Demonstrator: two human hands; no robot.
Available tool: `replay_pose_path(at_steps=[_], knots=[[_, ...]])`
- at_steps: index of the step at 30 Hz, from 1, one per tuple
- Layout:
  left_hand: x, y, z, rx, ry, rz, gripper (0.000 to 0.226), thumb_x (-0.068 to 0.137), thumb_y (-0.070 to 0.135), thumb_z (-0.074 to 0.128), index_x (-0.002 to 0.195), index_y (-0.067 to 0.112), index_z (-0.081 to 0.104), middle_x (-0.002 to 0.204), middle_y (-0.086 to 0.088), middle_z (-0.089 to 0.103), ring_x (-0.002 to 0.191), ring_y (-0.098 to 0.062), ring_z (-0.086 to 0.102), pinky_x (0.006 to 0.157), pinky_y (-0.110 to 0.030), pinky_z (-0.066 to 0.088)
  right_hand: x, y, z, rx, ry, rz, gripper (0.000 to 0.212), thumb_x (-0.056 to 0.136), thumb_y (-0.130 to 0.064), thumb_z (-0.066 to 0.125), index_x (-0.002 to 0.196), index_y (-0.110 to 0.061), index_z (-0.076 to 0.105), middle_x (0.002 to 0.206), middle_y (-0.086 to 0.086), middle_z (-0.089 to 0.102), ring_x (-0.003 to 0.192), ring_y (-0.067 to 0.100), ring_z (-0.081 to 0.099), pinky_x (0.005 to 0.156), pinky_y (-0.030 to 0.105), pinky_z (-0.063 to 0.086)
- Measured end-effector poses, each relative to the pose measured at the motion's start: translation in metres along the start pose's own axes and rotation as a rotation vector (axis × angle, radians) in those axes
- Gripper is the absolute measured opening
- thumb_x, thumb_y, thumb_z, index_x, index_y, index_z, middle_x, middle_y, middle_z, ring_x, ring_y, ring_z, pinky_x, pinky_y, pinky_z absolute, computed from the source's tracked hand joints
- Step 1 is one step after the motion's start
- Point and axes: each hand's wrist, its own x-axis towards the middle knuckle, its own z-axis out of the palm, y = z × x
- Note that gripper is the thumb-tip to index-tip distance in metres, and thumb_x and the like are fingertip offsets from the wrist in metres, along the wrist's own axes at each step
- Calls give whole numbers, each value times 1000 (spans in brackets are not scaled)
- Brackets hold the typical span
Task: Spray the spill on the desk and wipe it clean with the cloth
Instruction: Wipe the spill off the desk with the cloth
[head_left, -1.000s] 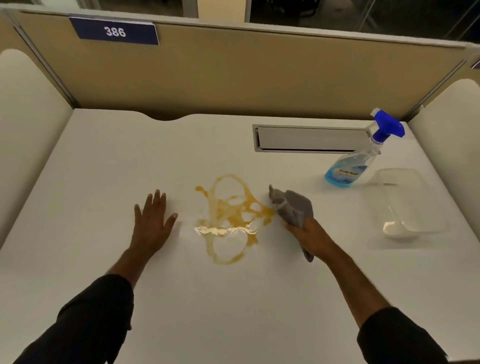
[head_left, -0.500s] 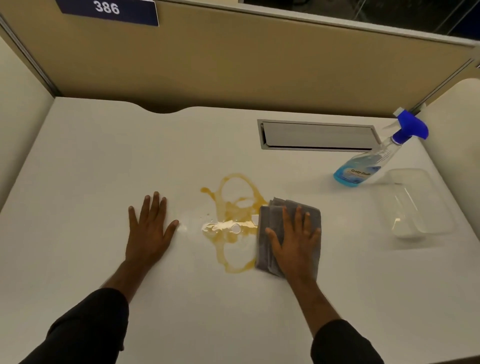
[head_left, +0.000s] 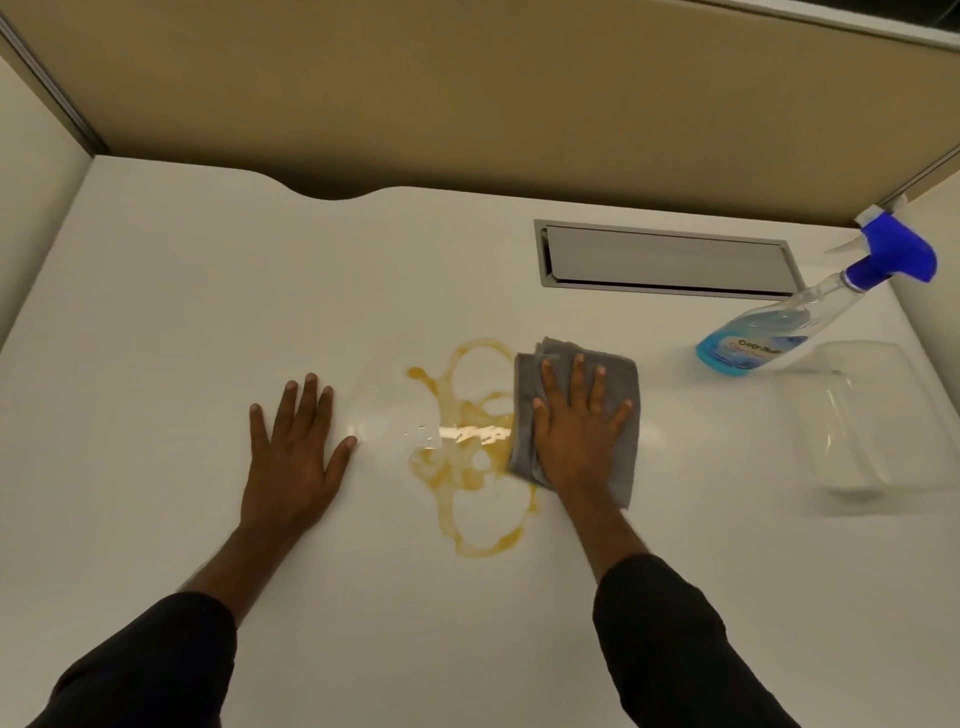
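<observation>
A yellow-brown spill (head_left: 470, 447) loops across the middle of the white desk (head_left: 208, 312), with a wet glossy patch in it. A folded grey cloth (head_left: 527, 395) lies flat on the spill's right edge. My right hand (head_left: 579, 431) presses on the cloth, palm down with fingers spread. My left hand (head_left: 296, 447) rests flat on the bare desk left of the spill, holding nothing. The spray bottle (head_left: 769, 338), clear with blue liquid and a blue trigger head, stands at the back right, well away from both hands.
A clear plastic tray (head_left: 878, 415) sits at the right, just in front of the bottle. A metal cable hatch (head_left: 670, 260) is set into the desk behind the cloth. Tan partition walls (head_left: 467, 93) close off the back and both sides.
One second ago my right hand held the cloth bunched up beside the spill. The cloth has since been laid flat under my spread palm at the spill's right edge. My left hand stayed put.
</observation>
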Motion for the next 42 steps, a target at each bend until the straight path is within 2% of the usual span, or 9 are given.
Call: replay_pose_path(at_steps=[6, 11, 16, 20, 23, 28, 32, 37, 42], knots=[[0, 0, -1, -4, 4, 1, 70, 98, 52, 20, 157, 15, 14, 167, -3, 5, 154, -21, 2, 121, -57, 4, -108, -17, 21, 32, -30, -311, 59, 105, -50, 18, 162, -36, 10, 172, 1, 6, 158, 30, 8, 119, 70, 10], [1, 0, -1, -4, 1, -10, 69, 99, 52, 23, 157, 15, 16, 167, -4, 7, 154, -21, 3, 121, -58, 5, -83, 54, 3, -39, -79, -28, 62, 101, -44, 24, 162, -34, 11, 171, 4, 11, 156, 34, 18, 115, 72, 19], [0, 2, -2, 19, -4, -18, 70, 98, 52, 21, 157, 15, 16, 167, -4, 7, 154, -22, 3, 121, -57, 6, 1, -1, -11, 44, -28, 76, 66, 105, -47, 29, 162, -33, -2, 172, 8, 3, 157, 36, 6, 113, 76, 16], [1, 0, -2, 14, 1, -15, 70, 99, 54, 20, 157, 16, 15, 167, -3, 6, 154, -22, 2, 122, -57, 6, -75, -62, 11, 2, -4, -190, 68, 100, -54, 32, 162, -32, 13, 171, 9, 11, 157, 37, 9, 115, 75, 8], [0, -1, -1, 13, 5, -15, 70, 99, 53, 22, 157, 16, 14, 167, -3, 5, 154, -21, 2, 122, -57, 6, -156, -29, 27, 30, -23, -369, 66, 100, -57, 28, 161, -36, 18, 171, 3, 11, 158, 32, 11, 117, 72, 12], [2, -1, 0, 20, -2, -19, 69, 99, 53, 23, 157, 16, 16, 167, -3, 6, 154, -21, 3, 121, -57, 6, -101, 46, 5, -36, -66, -37, 62, 100, -46, 28, 160, -34, 19, 170, 5, 16, 155, 33, 22, 114, 71, 22], [1, -1, 1, 19, -5, -20, 69, 99, 53, 24, 157, 16, 15, 167, -3, 6, 154, -21, 3, 121, -57, 6, -13, -5, -10, 15, -19, 101, 63, 105, -46, 32, 161, -38, 5, 172, 8, 7, 156, 36, 10, 113, 75, 17], [1, -3, 1, 15, 1, -18, 69, 99, 54, 22, 157, 17, 15, 167, -2, 6, 154, -20, 2, 122, -57, 6, -84, -83, 17, -2, 16, -307, 66, 98, -48, 36, 160, -40, 16, 171, 5, 10, 157, 37, 9, 115, 75, 7], [1, -2, 1, 3, 11, -18, 70, 99, 54, 23, 157, 16, 16, 167, -3, 7, 154, -21, 3, 122, -56, 7, -162, -24, 35, 46, -11, -515, 65, 96, -50, 41, 158, -44, 23, 171, 0, 14, 157, 31, 15, 117, 70, 14]])
